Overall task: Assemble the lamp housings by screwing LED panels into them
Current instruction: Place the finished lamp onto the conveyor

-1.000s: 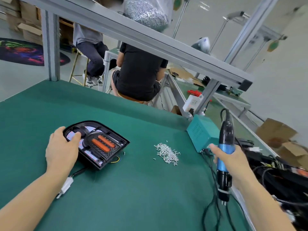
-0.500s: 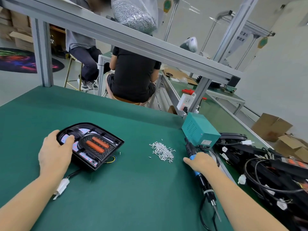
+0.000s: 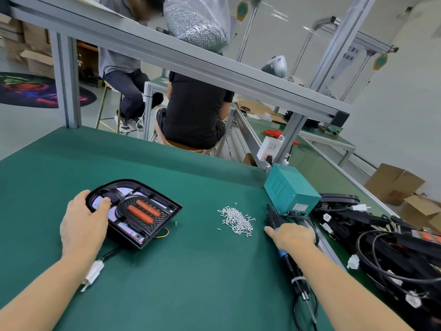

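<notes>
Head view looks down on a green felt-covered worktable [image 3: 181, 278]. The left hand [image 3: 82, 225] rests on the near left corner of a black plastic D-shaped lamp housing [image 3: 167, 212], fingers curled over its rim and the thumb pressed down onto the white LED panel [image 3: 114, 212] seated inside; two orange oblong lenses [image 3: 144, 211] sit in the housing's ribbed centre, clear of the hand and to its right. A black lead runs from the housing's near edge, under the left wrist, to a white plastic connector [image 3: 93, 274] lying on the felt. Yellow and blue wires [image 3: 165, 231] poke out at the housing's right corner.

The right hand [image 3: 292, 236] lies over a blue-and-black electric screwdriver [image 3: 290, 261], which lies flat on the table with its bit pointing towards the viewer; the fingers seem wrapped round the blue grip, though the back of the hand hides them. The housing is well apart from this hand, across the table to its left. Between the two hands, just beside the right one, is a loose heap of small silver screws [image 3: 235, 220]. Behind the screwdriver stands a teal metal power box [image 3: 290, 189], and to its right a tangle of black cabled lamp housings [image 3: 386, 244]
</notes>
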Action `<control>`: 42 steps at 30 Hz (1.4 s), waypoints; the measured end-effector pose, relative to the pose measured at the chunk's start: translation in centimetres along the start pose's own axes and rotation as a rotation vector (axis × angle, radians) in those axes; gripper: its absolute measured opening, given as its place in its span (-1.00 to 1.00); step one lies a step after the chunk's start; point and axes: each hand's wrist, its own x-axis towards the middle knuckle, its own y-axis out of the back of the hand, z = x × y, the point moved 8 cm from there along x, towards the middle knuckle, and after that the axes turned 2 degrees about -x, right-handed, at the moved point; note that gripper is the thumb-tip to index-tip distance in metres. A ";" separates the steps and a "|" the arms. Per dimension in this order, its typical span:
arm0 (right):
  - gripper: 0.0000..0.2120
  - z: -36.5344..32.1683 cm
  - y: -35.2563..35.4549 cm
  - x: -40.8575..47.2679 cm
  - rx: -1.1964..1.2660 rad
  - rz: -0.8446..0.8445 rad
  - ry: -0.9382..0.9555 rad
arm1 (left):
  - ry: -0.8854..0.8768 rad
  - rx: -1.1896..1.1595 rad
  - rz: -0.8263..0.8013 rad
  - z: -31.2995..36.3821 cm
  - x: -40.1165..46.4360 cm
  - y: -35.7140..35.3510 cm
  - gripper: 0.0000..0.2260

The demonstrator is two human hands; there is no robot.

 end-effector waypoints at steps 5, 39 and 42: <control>-0.36 0.1 1.4 -0.5 -0.003 0.054 -0.041 | -0.007 0.007 -0.010 -0.2 0.3 -0.2 -0.63; -0.42 -23.4 9.3 -8.8 1.205 -0.351 0.589 | -0.475 0.816 -0.371 1.6 -7.0 1.9 -0.88; -0.41 -23.0 8.7 -8.9 1.342 -0.422 0.545 | -0.428 0.822 -0.305 1.7 -6.2 1.9 -0.93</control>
